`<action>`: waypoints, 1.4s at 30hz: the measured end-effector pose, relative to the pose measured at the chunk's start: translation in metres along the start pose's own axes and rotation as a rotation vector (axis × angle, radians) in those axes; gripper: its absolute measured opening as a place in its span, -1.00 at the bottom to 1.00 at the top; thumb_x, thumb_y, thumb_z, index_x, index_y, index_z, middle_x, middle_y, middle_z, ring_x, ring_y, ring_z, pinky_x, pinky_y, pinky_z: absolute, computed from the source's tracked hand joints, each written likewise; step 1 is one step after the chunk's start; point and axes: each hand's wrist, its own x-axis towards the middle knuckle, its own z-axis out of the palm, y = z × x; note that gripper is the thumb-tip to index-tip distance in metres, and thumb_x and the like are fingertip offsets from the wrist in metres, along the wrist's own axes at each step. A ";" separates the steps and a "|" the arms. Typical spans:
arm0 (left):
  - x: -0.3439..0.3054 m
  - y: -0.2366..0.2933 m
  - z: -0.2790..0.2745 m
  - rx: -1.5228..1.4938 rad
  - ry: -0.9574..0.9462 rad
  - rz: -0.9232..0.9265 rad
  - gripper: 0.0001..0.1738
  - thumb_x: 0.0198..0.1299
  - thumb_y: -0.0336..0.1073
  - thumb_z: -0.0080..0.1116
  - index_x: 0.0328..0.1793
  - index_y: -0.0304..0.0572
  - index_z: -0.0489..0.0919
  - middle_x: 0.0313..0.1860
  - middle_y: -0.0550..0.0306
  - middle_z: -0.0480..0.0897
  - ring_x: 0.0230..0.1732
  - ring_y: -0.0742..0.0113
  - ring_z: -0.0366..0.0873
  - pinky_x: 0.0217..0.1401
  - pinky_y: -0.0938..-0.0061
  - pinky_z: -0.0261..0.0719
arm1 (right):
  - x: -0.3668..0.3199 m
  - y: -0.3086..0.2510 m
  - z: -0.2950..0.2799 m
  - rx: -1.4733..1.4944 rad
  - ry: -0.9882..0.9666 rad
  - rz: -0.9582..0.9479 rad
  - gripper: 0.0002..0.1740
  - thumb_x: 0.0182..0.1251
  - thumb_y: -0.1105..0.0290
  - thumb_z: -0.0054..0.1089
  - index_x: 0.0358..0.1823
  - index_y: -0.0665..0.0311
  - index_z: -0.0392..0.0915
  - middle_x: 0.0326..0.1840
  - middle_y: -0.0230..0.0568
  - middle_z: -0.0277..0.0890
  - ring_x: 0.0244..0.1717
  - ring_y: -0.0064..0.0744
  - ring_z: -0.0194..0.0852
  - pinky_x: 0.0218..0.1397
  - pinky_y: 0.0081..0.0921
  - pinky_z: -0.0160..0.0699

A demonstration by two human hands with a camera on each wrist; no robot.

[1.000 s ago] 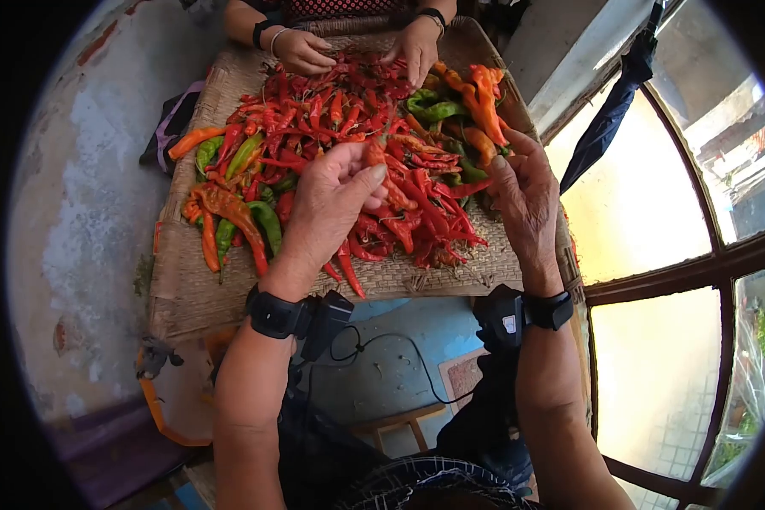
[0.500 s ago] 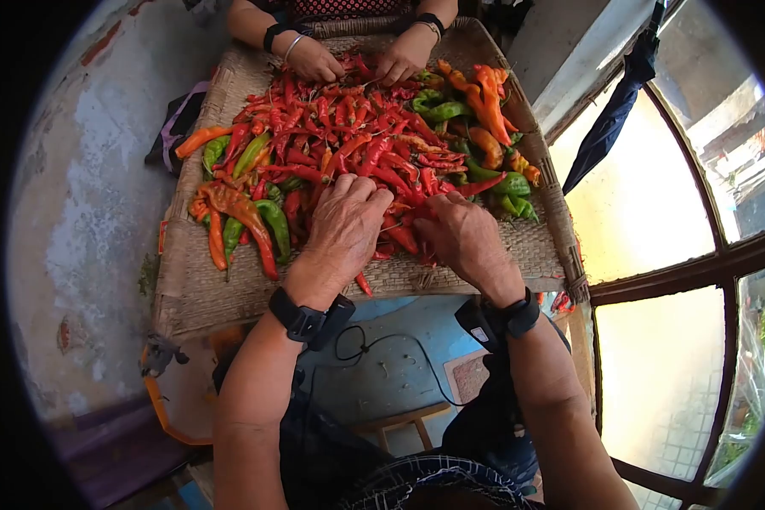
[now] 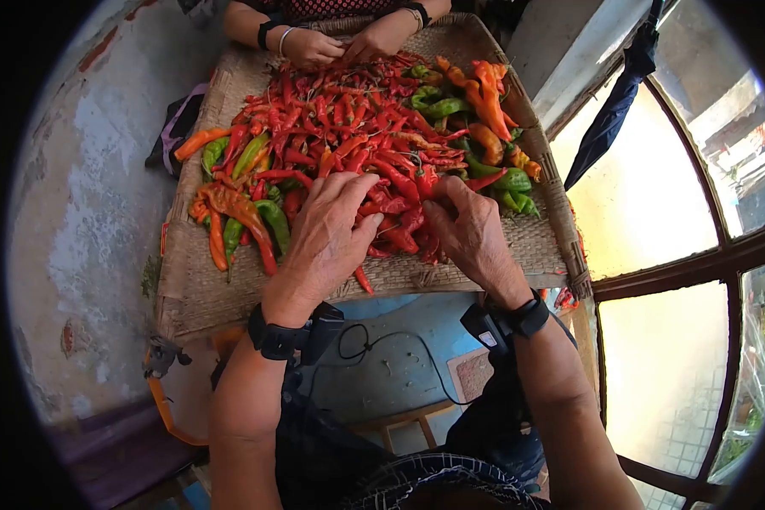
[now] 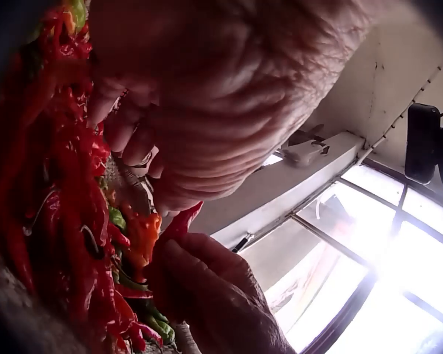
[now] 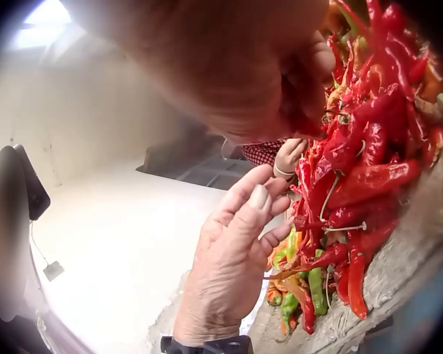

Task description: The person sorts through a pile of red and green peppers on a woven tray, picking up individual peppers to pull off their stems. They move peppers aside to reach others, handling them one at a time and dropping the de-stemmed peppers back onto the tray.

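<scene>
A pile of red chili peppers [image 3: 348,110] covers the middle of a woven tray [image 3: 204,306]. At the near edge of the pile, my right hand [image 3: 472,234] pinches a red chili pepper [image 4: 183,223], whose tip sticks up past the thumb in the left wrist view. My left hand [image 3: 325,238] hovers over the pile's near left, fingers loosely bent and nothing in them, as the right wrist view shows. Orange and green peppers [image 3: 238,212] lie left of it. More green peppers [image 3: 514,187] lie beyond my right hand.
Across the tray, another person's hands [image 3: 344,47] work close together at the pile's far edge. A wall stands on the left, a window [image 3: 663,365] on the right with a folded umbrella [image 3: 608,119]. A cable [image 3: 416,348] hangs below the tray.
Both hands first come down to the pile from holding peppers above it. The left hand then lifts slightly off, while the right takes a red chili pepper. The other person's hands draw together.
</scene>
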 end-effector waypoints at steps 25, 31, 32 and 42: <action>0.010 0.005 0.006 -0.821 -0.029 -0.278 -0.81 0.34 -0.35 0.15 -0.01 -0.28 0.57 -0.37 0.33 0.56 -0.35 0.64 0.50 -0.27 0.68 0.51 | 0.018 0.068 -0.024 -0.885 0.051 -0.062 -0.92 0.15 0.49 0.14 -0.31 0.27 0.55 -0.09 -0.05 0.41 -0.14 -0.04 0.54 -0.24 -0.20 0.60; 0.008 0.011 0.009 -0.930 -0.427 -0.287 -0.84 0.31 -0.38 0.16 -0.05 -0.29 0.57 -0.35 0.30 0.60 -0.39 0.60 0.54 -0.34 0.66 0.52 | -0.001 0.029 -0.040 -0.254 0.144 -0.070 -0.86 0.27 0.42 0.17 -0.30 0.38 0.50 -0.45 0.07 0.47 -0.41 0.02 0.51 -0.34 -0.23 0.45; 0.008 0.014 0.008 -0.920 -0.422 -0.285 -0.84 0.31 -0.38 0.16 -0.05 -0.29 0.57 -0.35 0.30 0.60 -0.39 0.60 0.54 -0.34 0.66 0.52 | -0.005 0.025 -0.041 -0.180 0.085 0.030 -0.84 0.27 0.42 0.17 -0.30 0.40 0.47 -0.48 0.14 0.47 -0.40 0.15 0.49 -0.33 -0.19 0.44; 0.036 -0.005 0.012 -1.172 0.095 -0.449 -0.12 0.33 -0.10 0.18 0.51 -0.60 0.03 0.12 -0.05 0.55 0.00 0.39 0.58 0.03 0.49 0.59 | -0.001 0.020 -0.042 -0.142 0.045 -0.006 -0.84 0.28 0.44 0.19 -0.30 0.41 0.45 -0.52 0.10 0.41 -0.45 0.16 0.39 -0.37 -0.23 0.40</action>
